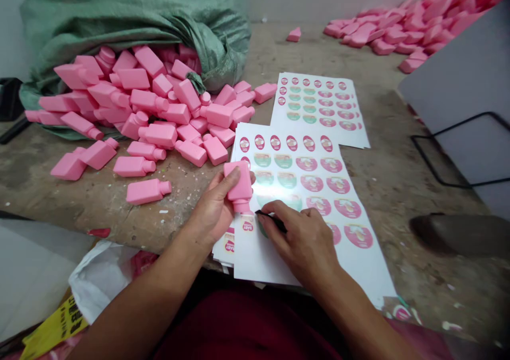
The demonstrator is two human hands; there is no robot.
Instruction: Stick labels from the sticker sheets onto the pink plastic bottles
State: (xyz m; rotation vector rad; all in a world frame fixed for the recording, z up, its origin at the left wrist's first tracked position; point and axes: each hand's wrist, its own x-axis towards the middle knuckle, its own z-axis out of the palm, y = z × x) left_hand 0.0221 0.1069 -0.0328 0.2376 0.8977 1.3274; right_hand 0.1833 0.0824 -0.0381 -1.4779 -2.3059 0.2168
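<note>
My left hand (217, 200) is closed around a small pink plastic bottle (239, 182), its neck pointing down toward me and the thumb on its flat side. Between the fingers of my right hand (305, 232) is a slim black pointed tool that looks like tweezers (274, 221). Its tip sits just right of the bottle's neck, over a sheet of stickers (274, 267). Pink and green oval labels cover that sheet in rows. Right below the bottle's mouth shows a small pink heart-shaped label (247, 225). My right hand hides part of the lower rows.
Several pink bottles (159, 135) spill from a green woven sack (131, 9) at the left. Another label sheet (319, 131) lies behind the first. More pink bottles (398, 25) are heaped at the back right, near a grey panel (458, 84) with a black wire frame (434, 174).
</note>
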